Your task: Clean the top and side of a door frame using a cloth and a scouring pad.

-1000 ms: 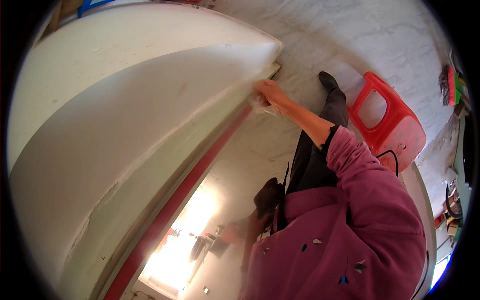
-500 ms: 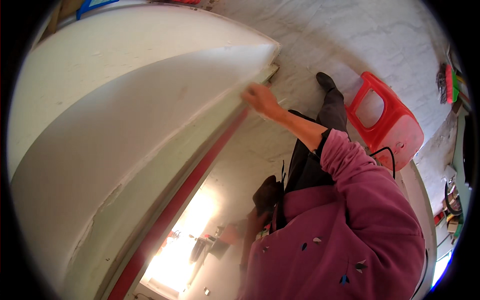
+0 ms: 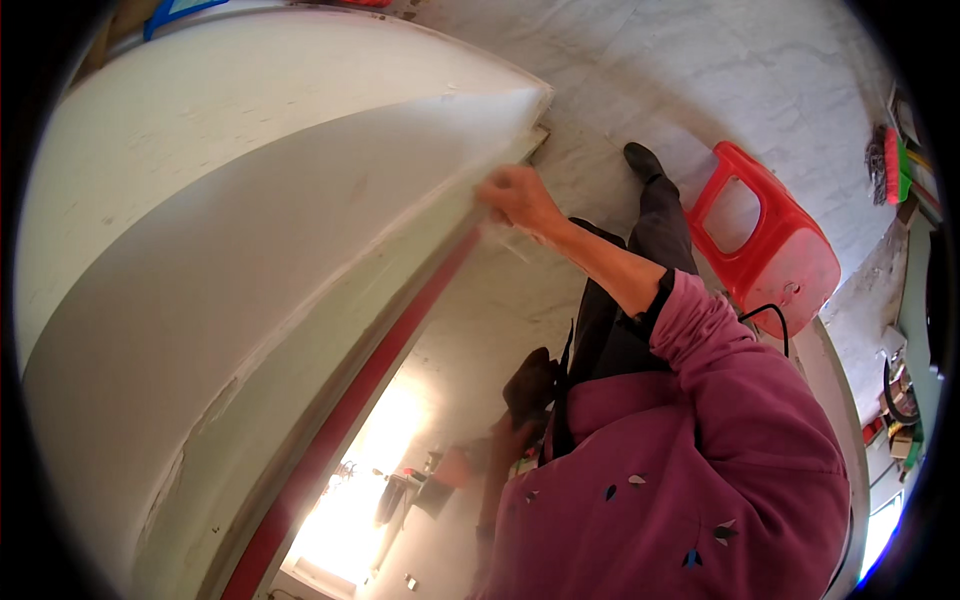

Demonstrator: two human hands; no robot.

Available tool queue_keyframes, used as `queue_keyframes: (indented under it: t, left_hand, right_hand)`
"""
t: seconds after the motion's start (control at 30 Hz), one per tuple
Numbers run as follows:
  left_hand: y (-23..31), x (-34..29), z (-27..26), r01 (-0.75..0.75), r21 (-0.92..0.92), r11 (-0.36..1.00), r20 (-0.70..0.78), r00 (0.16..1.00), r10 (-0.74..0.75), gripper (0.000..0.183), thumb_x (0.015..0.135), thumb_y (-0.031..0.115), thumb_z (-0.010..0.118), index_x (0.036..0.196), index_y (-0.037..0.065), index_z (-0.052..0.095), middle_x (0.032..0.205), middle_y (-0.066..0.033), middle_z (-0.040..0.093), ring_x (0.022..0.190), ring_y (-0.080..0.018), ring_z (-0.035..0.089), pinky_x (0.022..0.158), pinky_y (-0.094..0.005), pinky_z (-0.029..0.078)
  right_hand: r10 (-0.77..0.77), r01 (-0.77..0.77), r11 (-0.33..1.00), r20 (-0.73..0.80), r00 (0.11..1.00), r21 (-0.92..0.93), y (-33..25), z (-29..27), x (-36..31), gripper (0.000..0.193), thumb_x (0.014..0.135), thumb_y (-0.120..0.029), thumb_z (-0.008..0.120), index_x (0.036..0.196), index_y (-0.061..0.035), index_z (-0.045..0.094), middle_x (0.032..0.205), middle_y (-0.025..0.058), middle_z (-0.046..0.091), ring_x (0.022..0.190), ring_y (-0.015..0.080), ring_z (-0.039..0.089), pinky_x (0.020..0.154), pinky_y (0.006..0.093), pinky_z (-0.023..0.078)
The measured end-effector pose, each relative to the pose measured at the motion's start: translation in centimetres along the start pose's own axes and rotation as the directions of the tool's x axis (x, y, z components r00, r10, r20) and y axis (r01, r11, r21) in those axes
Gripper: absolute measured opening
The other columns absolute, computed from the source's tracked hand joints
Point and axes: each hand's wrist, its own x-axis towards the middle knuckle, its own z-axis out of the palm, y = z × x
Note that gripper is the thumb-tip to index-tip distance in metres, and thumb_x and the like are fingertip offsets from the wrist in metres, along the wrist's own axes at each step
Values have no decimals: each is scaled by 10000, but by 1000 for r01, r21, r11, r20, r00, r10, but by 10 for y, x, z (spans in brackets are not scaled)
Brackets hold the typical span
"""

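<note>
My right hand [image 3: 518,200] is closed, its blurred fingers bent at the far end of a long red strip [image 3: 358,405]. A thin, pale, see-through piece seems to hang by the fingers; I cannot make out what they hold. The strip runs along the near edge of a large white panel [image 3: 250,240], beside a pale green band [image 3: 310,340] with a rough, chipped seam. Low beside my body, a shadowed shape that looks like my left hand [image 3: 507,448] shows only in part, and its fingers are hidden.
A red plastic stool [image 3: 790,265] lies tipped over on the pale marbled floor [image 3: 560,50]. A brush [image 3: 880,165] and a green dustpan [image 3: 903,175] are at the far right. Bright light glares at the lower left, near a chair-like object [image 3: 395,500]. A black cable [image 3: 785,325] loops behind my arm.
The right hand has shifted slightly left along with the view, still closed at the strip's far end. The pale piece by the fingers shows more now.
</note>
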Motion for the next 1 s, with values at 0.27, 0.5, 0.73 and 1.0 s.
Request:
queue_keyframes:
  t: [0.27,0.5,0.73,1.0]
  left_hand:
    - [61,-8,-7,144,34,989,19,989,-145,351,716,189,574,1028,32,537,872,-136,615,798,-238,601,691,-353,464]
    - [61,-7,-8,98,-40,994,38,995,-96,339,715,184,579,1018,36,544,831,-118,622,739,-217,606,665,-347,476]
    - [42,-2,-3,31,5,1000,-22,999,-31,348,719,199,589,1025,43,536,828,-116,623,747,-212,609,667,-351,476]
    - [32,-3,0,91,-43,995,15,996,-90,351,717,206,593,1021,41,535,863,-128,616,793,-229,602,696,-362,464]
  right_hand:
    - [-70,67,997,60,996,46,-30,-1,-28,177,766,-172,582,730,-3,543,571,38,527,454,72,457,408,226,355]
    - [-181,147,974,203,962,173,-74,1,-58,176,783,-125,594,708,1,496,662,60,566,465,66,490,410,206,392]
    - [-291,232,949,304,907,215,-115,-10,-89,144,777,-102,586,747,-1,488,681,54,564,536,67,516,454,202,414]
    - [-413,517,704,312,856,-486,-49,-57,-37,104,740,-37,594,820,-36,529,722,38,548,596,121,517,571,254,417]
